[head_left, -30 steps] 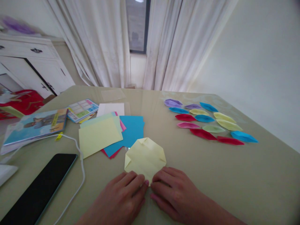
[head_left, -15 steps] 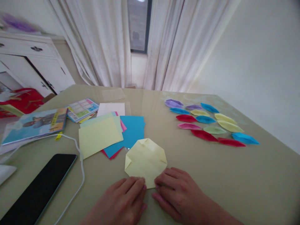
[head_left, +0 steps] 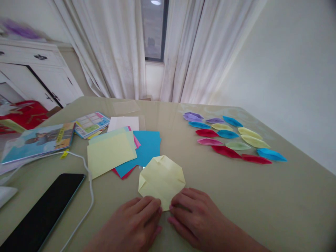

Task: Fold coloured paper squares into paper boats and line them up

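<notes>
A pale yellow sheet of origami paper [head_left: 162,178] lies flat on the table before me, its corners folded in so that the outline has several sides. My left hand [head_left: 136,220] pinches its near edge from the left, fingers closed together. From the right, my right hand [head_left: 194,215] grips the same edge with thumb and fingertips. A short stretch of the near edge shows between the two hands. What lies under the fingertips is hidden.
Loose coloured sheets [head_left: 111,152] overlap beyond my left hand. Folded paper pieces [head_left: 225,150] lie in rows at the right. A phone [head_left: 47,210], a white cable [head_left: 90,189] and a picture booklet [head_left: 39,140] occupy the left of the table [head_left: 262,203].
Both hands keep their hold on the yellow paper's near edge and have hardly moved. The whole view has shifted slightly.
</notes>
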Demonstrator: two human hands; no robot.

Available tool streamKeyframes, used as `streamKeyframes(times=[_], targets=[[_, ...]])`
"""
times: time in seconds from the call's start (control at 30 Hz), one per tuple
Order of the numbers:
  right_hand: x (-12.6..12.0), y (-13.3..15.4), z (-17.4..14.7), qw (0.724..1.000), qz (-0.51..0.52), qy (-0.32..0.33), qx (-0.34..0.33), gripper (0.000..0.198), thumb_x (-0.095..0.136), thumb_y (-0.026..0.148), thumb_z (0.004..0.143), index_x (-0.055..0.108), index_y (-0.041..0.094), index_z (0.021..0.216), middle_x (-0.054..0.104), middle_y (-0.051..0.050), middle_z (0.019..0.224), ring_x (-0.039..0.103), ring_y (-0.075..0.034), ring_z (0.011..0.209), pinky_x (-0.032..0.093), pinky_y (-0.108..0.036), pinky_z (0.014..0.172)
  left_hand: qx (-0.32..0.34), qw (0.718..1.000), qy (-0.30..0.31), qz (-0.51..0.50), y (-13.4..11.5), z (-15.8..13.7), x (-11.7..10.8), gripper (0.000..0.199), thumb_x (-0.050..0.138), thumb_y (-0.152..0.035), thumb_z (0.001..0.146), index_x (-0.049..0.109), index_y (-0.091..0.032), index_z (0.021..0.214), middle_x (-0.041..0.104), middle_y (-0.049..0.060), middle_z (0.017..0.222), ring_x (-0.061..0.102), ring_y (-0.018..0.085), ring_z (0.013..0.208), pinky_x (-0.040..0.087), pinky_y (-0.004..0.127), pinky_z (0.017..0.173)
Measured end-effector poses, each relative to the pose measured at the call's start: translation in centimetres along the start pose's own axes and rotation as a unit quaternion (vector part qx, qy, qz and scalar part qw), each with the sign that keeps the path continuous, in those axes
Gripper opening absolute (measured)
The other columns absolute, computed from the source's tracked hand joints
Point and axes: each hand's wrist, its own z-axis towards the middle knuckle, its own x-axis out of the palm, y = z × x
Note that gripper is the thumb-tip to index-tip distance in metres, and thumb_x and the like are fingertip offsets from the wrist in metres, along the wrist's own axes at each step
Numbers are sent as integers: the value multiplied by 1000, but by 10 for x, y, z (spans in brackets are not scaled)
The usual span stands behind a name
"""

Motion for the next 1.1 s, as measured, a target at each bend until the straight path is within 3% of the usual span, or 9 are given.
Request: streamKeyframes(times=[0.07,0.17,0.27,0.43,0.53,0.67,0.83,0.97,1.1], targets=[[1,-3,0,1000,-5,7,-10,18,61,32,107,65,21,93,71,-1,92,63,-19,84,46,-34,81,-8,1000,-27,-8,12,-2,-5,18,59,-17,103,73,-26,110,78,2,117,74,23,105,59,36,97],[2,-8,2,1000,-14,10,-21,19,61,33,108,64,21,93,71,-1,93,63,-19,84,46,-33,80,-67,996,-46,44,37,-11,-6,41,58,-20,102,62,-24,143,72,7,140,65,30,132,54,44,110],[2,-13,4,1000,-22,4,-21,17,65,36,106,65,21,97,72,-2,94,63,-20,84,46,-33,79,-90,993,-29,66,57,-19,0,56,53,-8,95,58,-24,148,65,7,152,62,29,137,51,44,113],[6,-21,4,998,-51,-34,-27,9,62,25,107,67,21,101,71,-2,89,62,-21,80,44,-33,77,-136,990,-34,15,63,-14,6,29,50,-19,104,73,-26,120,77,7,123,70,29,121,56,43,104],[4,-26,5,998,-24,-57,-16,12,57,17,106,66,21,100,71,-3,89,62,-21,81,45,-33,77,-169,983,-47,-60,56,-6,3,25,49,-27,108,74,-26,109,76,6,114,70,27,116,56,42,103],[-6,-26,8,988,115,-68,75,13,52,22,105,60,21,95,67,-5,92,61,-20,84,46,-30,74,-240,951,-87,-172,45,1,-3,28,49,-35,110,72,-24,98,70,8,124,68,24,118,56,39,103],[-7,-22,13,936,261,-95,215,19,49,31,109,59,21,97,65,-2,89,61,-17,78,47,-28,72,-273,933,-95,-213,40,5,0,34,47,-42,110,69,-23,93,68,8,132,67,25,123,55,43,108],[0,-24,15,910,293,-93,279,20,55,35,107,65,20,97,65,0,81,61,-17,71,46,-28,66,-258,942,-93,-192,40,7,6,31,46,-40,111,68,-23,97,72,8,121,67,25,118,55,42,106],[4,-29,16,912,270,-104,290,17,60,32,104,66,19,95,65,-2,87,62,-17,73,47,-28,65,-278,944,-94,-153,40,12,13,27,47,-38,110,67,-23,99,71,6,104,70,25,100,58,41,92]])
